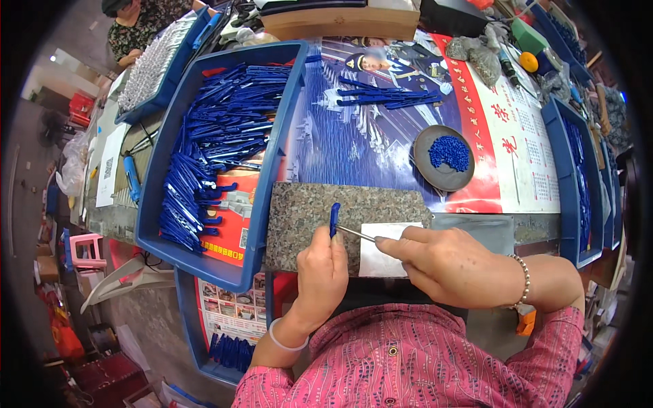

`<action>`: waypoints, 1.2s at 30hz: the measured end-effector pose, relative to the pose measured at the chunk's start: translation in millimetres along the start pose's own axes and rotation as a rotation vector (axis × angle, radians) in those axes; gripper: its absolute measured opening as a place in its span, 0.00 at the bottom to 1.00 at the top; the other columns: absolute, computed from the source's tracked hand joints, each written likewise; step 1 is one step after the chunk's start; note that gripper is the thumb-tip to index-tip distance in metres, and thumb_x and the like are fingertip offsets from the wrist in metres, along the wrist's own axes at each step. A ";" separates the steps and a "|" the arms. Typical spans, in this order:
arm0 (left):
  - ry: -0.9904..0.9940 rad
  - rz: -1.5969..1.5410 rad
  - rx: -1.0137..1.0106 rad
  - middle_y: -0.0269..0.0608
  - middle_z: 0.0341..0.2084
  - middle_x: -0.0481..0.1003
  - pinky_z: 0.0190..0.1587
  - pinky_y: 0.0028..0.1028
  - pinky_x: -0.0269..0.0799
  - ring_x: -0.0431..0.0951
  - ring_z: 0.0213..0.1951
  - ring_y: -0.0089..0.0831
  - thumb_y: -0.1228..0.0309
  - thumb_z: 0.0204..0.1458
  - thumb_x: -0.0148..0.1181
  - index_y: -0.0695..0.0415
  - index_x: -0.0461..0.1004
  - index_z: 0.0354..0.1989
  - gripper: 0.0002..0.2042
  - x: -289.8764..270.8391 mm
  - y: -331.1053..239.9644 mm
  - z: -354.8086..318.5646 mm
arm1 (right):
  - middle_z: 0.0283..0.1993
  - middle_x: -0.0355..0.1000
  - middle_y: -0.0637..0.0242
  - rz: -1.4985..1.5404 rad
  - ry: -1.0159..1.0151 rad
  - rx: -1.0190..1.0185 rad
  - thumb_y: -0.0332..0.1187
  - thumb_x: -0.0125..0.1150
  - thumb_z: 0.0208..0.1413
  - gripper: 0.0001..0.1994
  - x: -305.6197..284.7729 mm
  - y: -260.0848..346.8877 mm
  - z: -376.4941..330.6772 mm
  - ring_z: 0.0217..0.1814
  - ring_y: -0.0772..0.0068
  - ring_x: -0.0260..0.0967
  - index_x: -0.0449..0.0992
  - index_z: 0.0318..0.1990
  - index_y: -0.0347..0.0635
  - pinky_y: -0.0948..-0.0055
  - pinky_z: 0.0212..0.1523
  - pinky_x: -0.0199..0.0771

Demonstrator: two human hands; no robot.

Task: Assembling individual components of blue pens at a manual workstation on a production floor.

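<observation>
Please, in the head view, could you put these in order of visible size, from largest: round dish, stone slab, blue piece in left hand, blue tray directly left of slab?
1. Blue tray
2. Stone slab, partly covered
3. Round dish
4. Blue piece, partly hidden by the left hand

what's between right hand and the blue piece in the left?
A slim metal tool, gripped in the right hand, reaches toward the blue piece in the left hand; head view shows it.
</observation>
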State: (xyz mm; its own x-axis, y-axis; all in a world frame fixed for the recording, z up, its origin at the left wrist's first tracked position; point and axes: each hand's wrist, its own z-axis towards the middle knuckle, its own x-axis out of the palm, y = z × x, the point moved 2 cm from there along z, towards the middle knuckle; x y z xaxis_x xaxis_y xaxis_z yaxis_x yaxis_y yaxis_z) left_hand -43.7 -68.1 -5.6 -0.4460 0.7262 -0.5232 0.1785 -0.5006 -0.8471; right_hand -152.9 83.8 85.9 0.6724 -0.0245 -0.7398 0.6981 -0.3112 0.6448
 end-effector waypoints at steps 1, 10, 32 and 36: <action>-0.004 0.003 0.005 0.51 0.11 0.65 0.18 0.40 0.59 0.69 0.15 0.49 0.75 0.56 0.46 0.63 0.64 0.29 0.05 -1.3 0.2 0.1 | 0.33 0.68 0.54 0.080 -0.034 -0.019 0.24 0.52 0.48 0.20 0.6 -2.9 0.6 0.31 0.51 0.69 0.66 0.51 0.35 0.62 0.31 0.70; 0.194 -0.577 -0.380 0.28 0.14 0.65 0.15 0.15 0.51 0.59 0.13 0.12 0.70 0.59 0.45 0.62 0.69 0.36 0.09 -16.2 -0.5 4.5 | 0.35 0.68 0.54 0.230 -0.078 0.150 0.25 0.52 0.50 0.20 2.3 3.2 -11.6 0.35 0.52 0.69 0.65 0.53 0.41 0.61 0.35 0.68; 0.151 -0.421 -0.237 0.30 0.13 0.67 0.15 0.17 0.54 0.62 0.13 0.14 0.71 0.59 0.46 0.63 0.69 0.36 0.08 -10.1 2.6 2.2 | 0.36 0.68 0.59 -0.006 -0.037 0.093 0.26 0.54 0.49 0.21 3.4 1.8 -3.3 0.29 0.54 0.70 0.66 0.54 0.43 0.62 0.27 0.69; 0.094 -0.149 -0.057 0.50 0.12 0.66 0.18 0.36 0.61 0.70 0.15 0.47 0.74 0.56 0.48 0.63 0.65 0.30 0.06 -5.2 2.9 0.5 | 0.35 0.68 0.62 -0.206 0.001 0.077 0.26 0.55 0.47 0.23 -2.3 10.8 -7.0 0.27 0.59 0.70 0.66 0.54 0.43 0.65 0.24 0.69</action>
State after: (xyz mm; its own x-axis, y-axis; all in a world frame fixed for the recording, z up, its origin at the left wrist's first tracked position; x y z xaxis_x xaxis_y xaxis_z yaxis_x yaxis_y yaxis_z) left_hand -41.3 -73.6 -5.3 -0.3874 0.8326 -0.3959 0.1675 -0.3587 -0.9183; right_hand -145.2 87.1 95.9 0.5176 0.0483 -0.8543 0.8002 -0.3807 0.4633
